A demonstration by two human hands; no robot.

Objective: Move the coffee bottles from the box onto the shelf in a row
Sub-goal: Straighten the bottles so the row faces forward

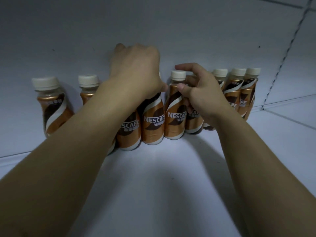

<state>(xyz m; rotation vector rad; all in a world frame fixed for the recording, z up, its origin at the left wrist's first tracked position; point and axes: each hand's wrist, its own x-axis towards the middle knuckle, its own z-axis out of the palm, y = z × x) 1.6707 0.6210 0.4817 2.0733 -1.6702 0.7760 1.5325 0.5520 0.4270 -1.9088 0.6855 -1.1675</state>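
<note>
Several orange-and-brown coffee bottles with cream caps stand in a row along the back of the white shelf [153,177]. My left hand [136,71] is closed over the top of a middle bottle [152,124], hiding its cap. My right hand [200,93] curls around the neck of the bottle just to its right [174,117], thumb on the shoulder and forefinger over the cap. Two bottles [51,106] stand apart at the left. A tight group [239,94] stands at the right. The box is not in view.
The shelf's white back panel [153,28] rises right behind the row. A perforated upright strip [280,65] runs down the right side. A shelf seam [282,115] crosses at right. Bare shelf surface lies in front of the bottles.
</note>
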